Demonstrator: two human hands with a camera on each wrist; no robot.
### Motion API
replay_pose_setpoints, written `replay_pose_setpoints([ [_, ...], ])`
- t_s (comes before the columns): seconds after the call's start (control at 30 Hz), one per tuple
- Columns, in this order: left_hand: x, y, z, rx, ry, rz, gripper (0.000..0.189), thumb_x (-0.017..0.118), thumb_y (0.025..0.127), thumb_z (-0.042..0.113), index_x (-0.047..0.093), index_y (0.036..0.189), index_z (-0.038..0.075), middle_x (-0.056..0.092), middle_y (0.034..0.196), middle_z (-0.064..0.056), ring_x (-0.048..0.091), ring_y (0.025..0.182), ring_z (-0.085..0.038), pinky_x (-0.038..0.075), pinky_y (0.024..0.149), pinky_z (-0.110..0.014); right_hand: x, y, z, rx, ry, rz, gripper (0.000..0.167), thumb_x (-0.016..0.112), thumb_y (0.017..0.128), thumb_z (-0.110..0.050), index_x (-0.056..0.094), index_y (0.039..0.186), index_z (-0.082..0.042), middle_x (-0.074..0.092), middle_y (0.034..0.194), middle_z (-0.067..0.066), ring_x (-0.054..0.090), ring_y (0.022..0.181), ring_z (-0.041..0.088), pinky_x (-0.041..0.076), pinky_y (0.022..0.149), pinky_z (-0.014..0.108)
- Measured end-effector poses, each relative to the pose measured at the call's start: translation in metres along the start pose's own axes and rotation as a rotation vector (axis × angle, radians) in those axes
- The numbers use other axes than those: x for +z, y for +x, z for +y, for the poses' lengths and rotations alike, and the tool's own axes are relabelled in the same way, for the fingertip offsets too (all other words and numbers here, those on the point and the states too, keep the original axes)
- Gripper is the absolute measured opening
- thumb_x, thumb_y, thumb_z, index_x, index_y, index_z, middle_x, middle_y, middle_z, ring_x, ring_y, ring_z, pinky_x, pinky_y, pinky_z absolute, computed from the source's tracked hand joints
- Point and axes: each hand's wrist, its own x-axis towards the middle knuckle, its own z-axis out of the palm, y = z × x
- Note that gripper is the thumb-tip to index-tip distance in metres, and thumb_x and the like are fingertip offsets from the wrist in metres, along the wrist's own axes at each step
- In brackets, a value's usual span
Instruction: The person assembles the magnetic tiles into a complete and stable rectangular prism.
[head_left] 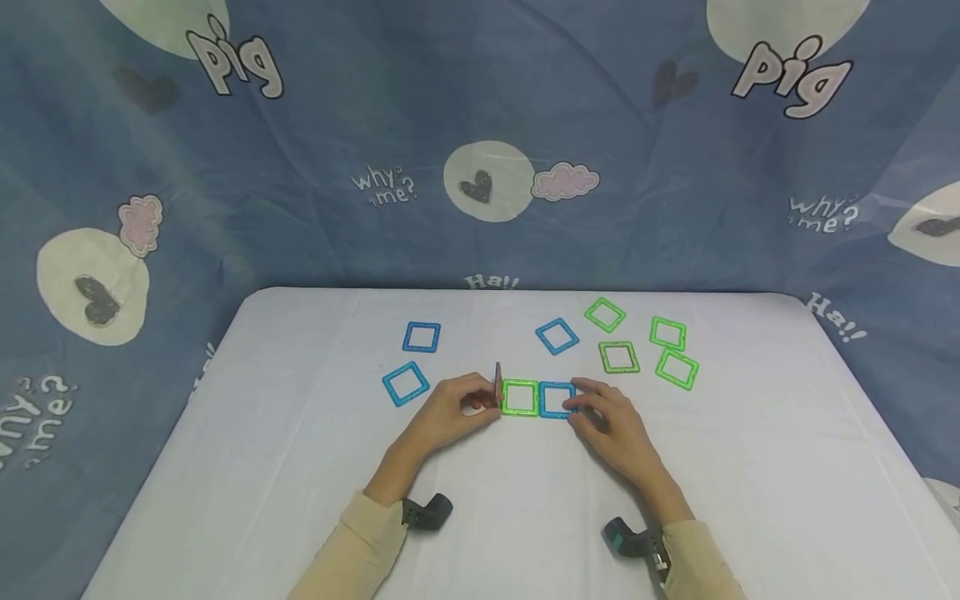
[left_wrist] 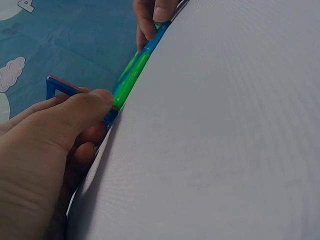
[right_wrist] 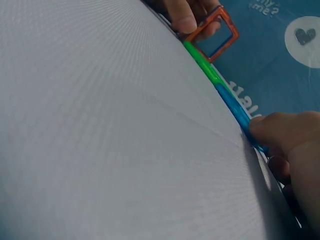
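Note:
A square frame tile [right_wrist: 230, 25] stands upright at the left end of a short row, orange on the face seen in the right wrist view and blue on the side seen in the left wrist view. My left hand [head_left: 459, 406] pinches it near its base. Against it lies a flat green square frame tile [head_left: 520, 383], whose right edge meets a flat blue square frame tile [head_left: 557, 415]. The right hand [head_left: 611, 421] grips that blue tile at its right end, thumb on the near side and fingertips over the far corner and right edge.
Two loose blue tiles [head_left: 406, 384] lie left of the row. Behind and to the right are another blue tile [head_left: 557, 337] and several green tiles [head_left: 618, 344]. All rest on a white-covered table [head_left: 517, 517], with a printed blue cloth [head_left: 337, 242] hanging behind.

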Motion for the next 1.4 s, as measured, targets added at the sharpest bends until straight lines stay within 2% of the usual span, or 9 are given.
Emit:
replay_pose_setpoints([
  [0.17,0.0002,0.0002,-0.0003,-0.005,0.018,-0.004,0.023,0.077,0.077,0.013,0.066,0.096,0.017,0.065,0.087,0.008,0.057,0.075,-0.003,0.051,0.070,-0.018,-0.0010,0.0009,-0.0006,-0.008,0.004,-0.008,0.017,0.067,0.087,-0.019,0.068,0.104,-0.022,0.055,0.133,0.000,0.049,0.123,0.022,0.037,0.101,0.046],
  [0.43,-0.0007,0.0064,-0.0012,0.031,0.064,0.016,0.023,0.077,0.077,0.011,0.067,0.097,0.014,0.063,0.086,0.008,0.056,0.076,-0.002,0.051,0.069,-0.017,-0.0046,0.0081,-0.0017,0.008,0.006,-0.018,0.018,0.065,0.089,-0.020,0.067,0.106,-0.021,0.054,0.135,0.000,0.046,0.127,0.023,0.034,0.105,0.047],
  [0.67,-0.0006,0.0044,-0.0008,0.011,0.061,-0.001,0.021,0.076,0.078,0.013,0.066,0.096,0.016,0.063,0.085,0.009,0.056,0.076,-0.002,0.051,0.070,-0.017,-0.0042,0.0069,-0.0032,0.044,0.039,-0.011,0.017,0.062,0.091,-0.018,0.066,0.107,-0.018,0.056,0.132,0.001,0.047,0.128,0.024,0.034,0.108,0.046],
  [0.9,0.0007,0.0006,-0.0003,-0.036,0.051,-0.011,0.020,0.077,0.078,0.016,0.067,0.094,0.020,0.061,0.083,0.012,0.055,0.076,-0.002,0.051,0.072,-0.019,-0.0015,0.0030,-0.0003,0.053,0.029,0.014,0.018,0.059,0.093,-0.018,0.063,0.111,-0.018,0.058,0.128,-0.002,0.058,0.110,0.016,0.047,0.098,0.039],
  [1.13,0.0005,0.0027,0.0022,-0.032,0.046,-0.025,0.019,0.077,0.078,0.017,0.068,0.095,0.019,0.062,0.084,0.012,0.055,0.076,-0.003,0.051,0.072,-0.019,-0.0050,0.0014,-0.0011,0.075,0.075,0.033,0.021,0.058,0.094,-0.017,0.062,0.114,-0.016,0.059,0.123,-0.004,0.059,0.108,0.012,0.048,0.098,0.035],
  [1.27,0.0001,0.0026,0.0028,-0.041,0.045,-0.030,0.019,0.077,0.078,0.018,0.068,0.095,0.020,0.062,0.084,0.012,0.055,0.076,-0.002,0.051,0.072,-0.019,-0.0064,0.0027,-0.0018,0.090,0.092,0.056,0.022,0.058,0.094,-0.015,0.061,0.116,-0.016,0.060,0.120,-0.003,0.058,0.103,0.011,0.048,0.093,0.026],
  [1.4,0.0001,0.0013,0.0035,-0.065,0.053,-0.037,0.019,0.077,0.078,0.021,0.067,0.094,0.023,0.062,0.083,0.013,0.055,0.076,-0.002,0.051,0.073,-0.018,-0.0079,0.0044,-0.0002,0.095,0.115,0.073,0.024,0.056,0.093,-0.010,0.061,0.116,-0.015,0.061,0.118,-0.003,0.058,0.105,0.013,0.044,0.093,0.017],
])
